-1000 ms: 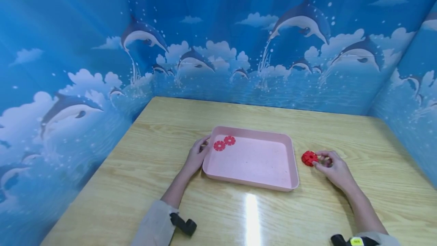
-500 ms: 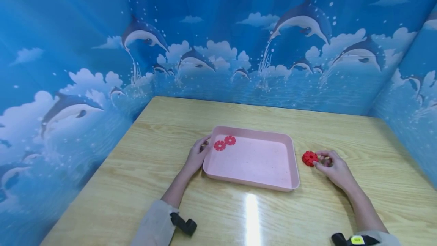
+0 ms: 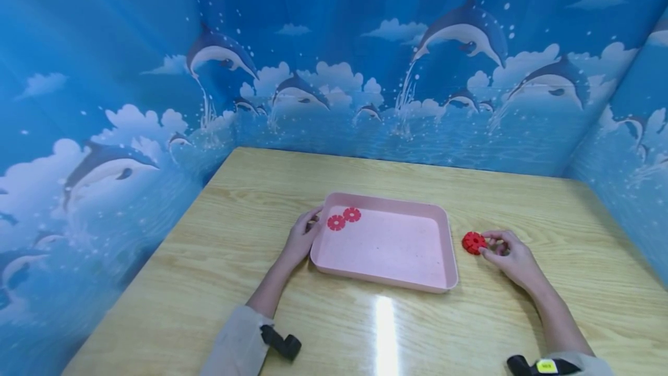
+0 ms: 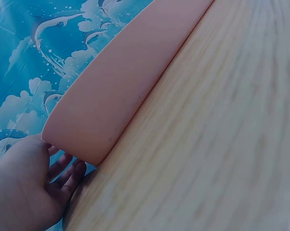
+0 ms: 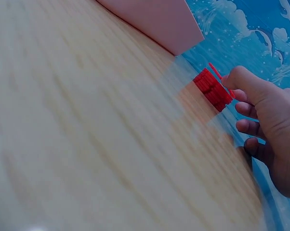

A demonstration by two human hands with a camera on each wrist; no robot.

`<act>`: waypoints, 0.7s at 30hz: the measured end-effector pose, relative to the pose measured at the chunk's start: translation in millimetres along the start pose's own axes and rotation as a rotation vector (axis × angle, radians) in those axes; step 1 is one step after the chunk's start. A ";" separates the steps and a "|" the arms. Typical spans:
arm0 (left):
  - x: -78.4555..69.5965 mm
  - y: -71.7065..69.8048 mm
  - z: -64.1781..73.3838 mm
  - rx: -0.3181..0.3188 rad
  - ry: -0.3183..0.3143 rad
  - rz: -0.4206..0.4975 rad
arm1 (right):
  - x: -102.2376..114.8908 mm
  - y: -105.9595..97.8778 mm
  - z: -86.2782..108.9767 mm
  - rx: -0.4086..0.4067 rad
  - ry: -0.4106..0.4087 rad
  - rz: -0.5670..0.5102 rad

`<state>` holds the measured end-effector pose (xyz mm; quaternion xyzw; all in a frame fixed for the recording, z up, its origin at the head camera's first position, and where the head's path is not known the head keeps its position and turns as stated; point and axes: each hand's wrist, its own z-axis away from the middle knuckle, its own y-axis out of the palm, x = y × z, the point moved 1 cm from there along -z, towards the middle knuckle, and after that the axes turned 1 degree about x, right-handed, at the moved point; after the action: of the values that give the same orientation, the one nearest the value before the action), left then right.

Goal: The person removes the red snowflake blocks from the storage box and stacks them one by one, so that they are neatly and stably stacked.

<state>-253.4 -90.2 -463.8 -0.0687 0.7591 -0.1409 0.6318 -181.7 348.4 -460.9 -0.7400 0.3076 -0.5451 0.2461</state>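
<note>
My left hand (image 3: 301, 237) holds the left wall of a shallow pink tray (image 3: 386, 283). In the left wrist view that hand (image 4: 29, 185) has bent fingers against the outside of the tray wall (image 4: 106, 91), with a fingertip hidden behind it. Two flat red notched discs (image 3: 336, 223) lie inside, at the tray's back left. To the right of the tray, my right hand (image 3: 514, 257) pinches a thin red disc (image 5: 215, 72) between thumb and finger. This disc stands tilted at the top of a short stack of red discs (image 5: 212, 91) on the table.
A light wood table (image 3: 250, 190) carries everything. Blue curtains (image 3: 334, 132) printed with dolphins close in the back and both sides. Black camera mounts (image 3: 282, 342) are strapped at both wrists. A bright light streak (image 3: 385, 329) reflects off the table in front of the tray.
Almost nothing moves. Both hands, the tray and the stack keep their places, apart from a tiny shift of the whole head view.
</note>
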 end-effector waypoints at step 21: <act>-0.1 0.0 0.6 0.004 0.002 -0.006 | 0.3 -0.9 -1.6 0.005 0.023 0.012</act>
<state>-252.8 -90.2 -463.8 -0.0697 0.7593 -0.1445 0.6307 -183.0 348.8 -459.6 -0.7311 0.3136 -0.5529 0.2478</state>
